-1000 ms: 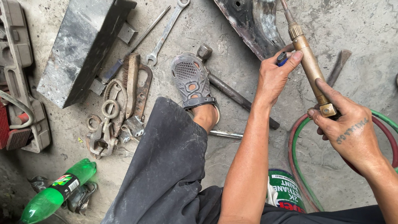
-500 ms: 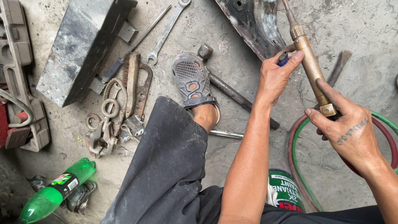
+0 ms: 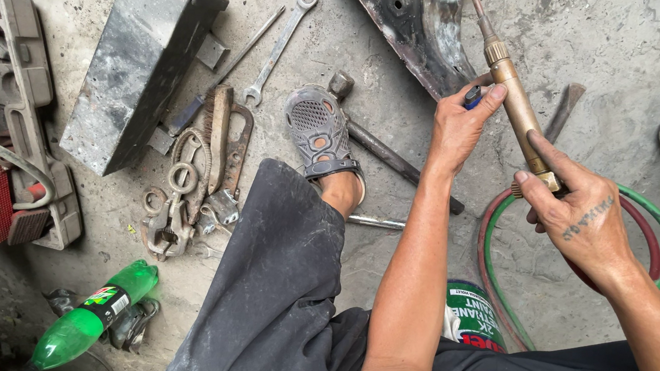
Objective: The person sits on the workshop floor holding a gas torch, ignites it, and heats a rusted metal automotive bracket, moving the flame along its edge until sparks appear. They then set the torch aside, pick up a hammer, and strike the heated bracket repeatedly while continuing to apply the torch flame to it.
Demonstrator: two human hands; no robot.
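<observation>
Rough grey concrete floor (image 3: 622,32), stained, and we sit low on it with tools strewn about. Our right hand (image 3: 581,217) wraps the rear end of a brass torch (image 3: 515,108), fingers closed round its base at about 4 o'clock, likely to steady the weight and keep it aimed. Our left hand (image 3: 457,124) sits higher on the torch body at about 1 o'clock, thumb and fingers pinching a small blue knob (image 3: 473,96) on its side, so closed on that knob. The torch tip points up to 12 o'clock and meets a dark rusty metal part (image 3: 401,9), at a shiny patch there. Red and green hoses (image 3: 659,233) loop on the floor below the right hand, feeding back to the torch base. A paint can (image 3: 472,315) stands at 6 o'clock between our arms. A sandalled foot (image 3: 322,132) rests centre, with a hammer (image 3: 380,150) just beside it. At 10 o'clock lies a metal box (image 3: 131,67), a spanner (image 3: 279,45) and rusty clamps (image 3: 196,185). A green bottle (image 3: 90,316) lies at 8 o'clock.
</observation>
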